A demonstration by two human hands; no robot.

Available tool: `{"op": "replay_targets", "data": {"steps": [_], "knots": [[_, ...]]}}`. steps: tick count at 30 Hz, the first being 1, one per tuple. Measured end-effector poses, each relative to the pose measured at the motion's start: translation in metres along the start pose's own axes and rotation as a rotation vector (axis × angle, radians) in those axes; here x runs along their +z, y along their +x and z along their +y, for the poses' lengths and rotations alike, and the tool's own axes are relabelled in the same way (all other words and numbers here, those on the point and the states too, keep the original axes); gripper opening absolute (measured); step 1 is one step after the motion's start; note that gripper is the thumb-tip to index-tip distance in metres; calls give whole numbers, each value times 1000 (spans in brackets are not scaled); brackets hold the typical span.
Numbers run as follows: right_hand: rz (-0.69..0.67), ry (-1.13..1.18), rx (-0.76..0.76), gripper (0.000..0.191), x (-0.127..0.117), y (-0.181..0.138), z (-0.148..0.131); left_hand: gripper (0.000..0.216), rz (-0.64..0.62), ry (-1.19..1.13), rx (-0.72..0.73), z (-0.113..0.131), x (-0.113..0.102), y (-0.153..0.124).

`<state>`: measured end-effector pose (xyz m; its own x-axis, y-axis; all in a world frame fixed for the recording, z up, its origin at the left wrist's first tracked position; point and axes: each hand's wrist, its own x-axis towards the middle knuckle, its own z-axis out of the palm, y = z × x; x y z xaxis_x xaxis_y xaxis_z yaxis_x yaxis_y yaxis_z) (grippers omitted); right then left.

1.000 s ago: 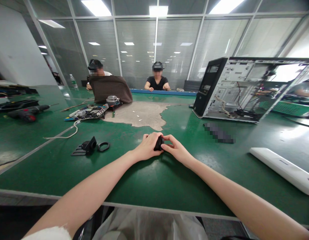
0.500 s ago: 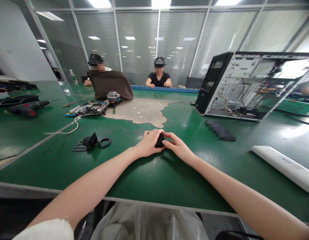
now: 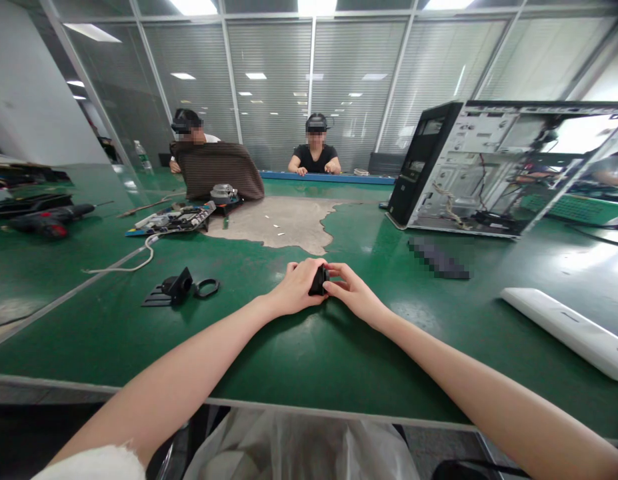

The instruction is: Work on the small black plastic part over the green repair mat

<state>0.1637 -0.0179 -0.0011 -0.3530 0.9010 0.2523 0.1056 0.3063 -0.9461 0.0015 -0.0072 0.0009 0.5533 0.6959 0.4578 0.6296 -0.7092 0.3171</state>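
Observation:
Both hands meet over the green table (image 3: 309,360), around a small black plastic part (image 3: 318,281). My left hand (image 3: 297,287) wraps it from the left, its fingers curled over the far side. From the right, my right hand (image 3: 349,288) pinches the part's edge between thumb and fingers. Much of the part is covered, so its exact kind is unclear. Left of my hands lie a black bracket-like piece (image 3: 175,288) with a slotted flat base and a black ring (image 3: 207,288) beside it.
An open computer case (image 3: 429,160) stands at the back right, a long white plastic piece (image 3: 563,330) in front of it. A circuit board (image 3: 173,219), a drill (image 3: 51,220) and a brown cover (image 3: 216,170) lie to the left. Two people sit across the table.
The view has shifted very slightly. Both hands keep the same grip on the black part, with no clear movement.

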Motion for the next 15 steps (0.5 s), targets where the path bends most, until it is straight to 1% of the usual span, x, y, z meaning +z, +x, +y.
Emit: {"op": "replay_targets", "data": {"steps": [5, 9, 12, 15], "knots": [[-61, 43, -39, 25, 0, -4, -3, 56, -13, -9, -2, 1, -1, 0], [-3, 34, -36, 16, 2, -4, -2, 57, 2, -2, 3, 0, 0, -1], [28, 13, -32, 18, 2, -2, 2, 55, 1, -2, 9, 0, 0, 0], [35, -9, -23, 25, 1, 1, 3, 56, -5, -10, 9, 0, -1, -1]]}}
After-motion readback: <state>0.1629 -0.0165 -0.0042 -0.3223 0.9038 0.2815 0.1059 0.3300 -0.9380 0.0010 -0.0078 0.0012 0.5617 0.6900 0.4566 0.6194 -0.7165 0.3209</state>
